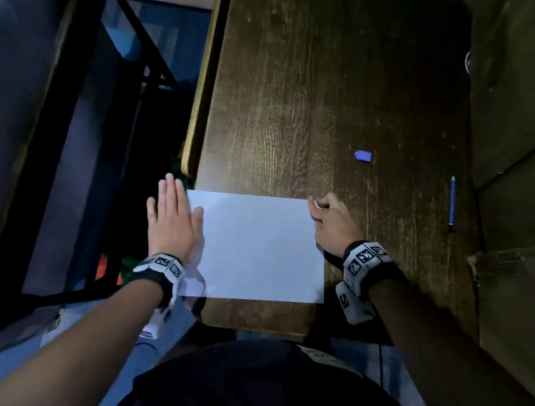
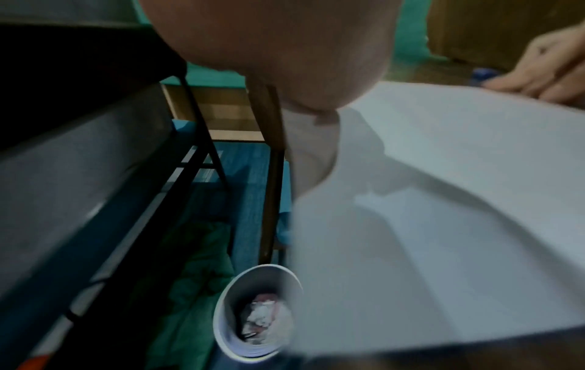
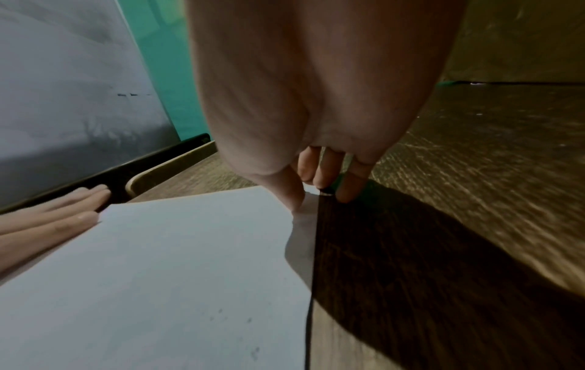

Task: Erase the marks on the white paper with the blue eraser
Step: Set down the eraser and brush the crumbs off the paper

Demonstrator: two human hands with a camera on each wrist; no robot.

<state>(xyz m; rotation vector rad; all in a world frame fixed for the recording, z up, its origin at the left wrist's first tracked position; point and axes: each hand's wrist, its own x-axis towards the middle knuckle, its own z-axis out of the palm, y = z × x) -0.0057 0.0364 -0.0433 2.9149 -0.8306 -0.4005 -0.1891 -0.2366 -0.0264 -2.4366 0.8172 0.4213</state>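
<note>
The white paper [image 1: 256, 245] lies on the near left part of the dark wooden table [image 1: 330, 85], its left edge past the table's side. My left hand [image 1: 174, 210] lies flat with straight fingers and rests on the paper's left edge [image 2: 443, 200]. My right hand [image 1: 317, 207] pinches the paper's far right corner, which curls up between thumb and fingers [image 3: 296, 197]. The blue eraser [image 1: 363, 156] sits loose on the table beyond my right hand. A few faint grey marks [image 3: 236, 319] show on the paper [image 3: 174, 275].
A blue pen [image 1: 451, 204] lies on the table to the right of the paper. Below the table's left side stands a white round bin [image 2: 221, 325] with crumpled scraps. A black metal frame [image 1: 149, 61] runs along the left.
</note>
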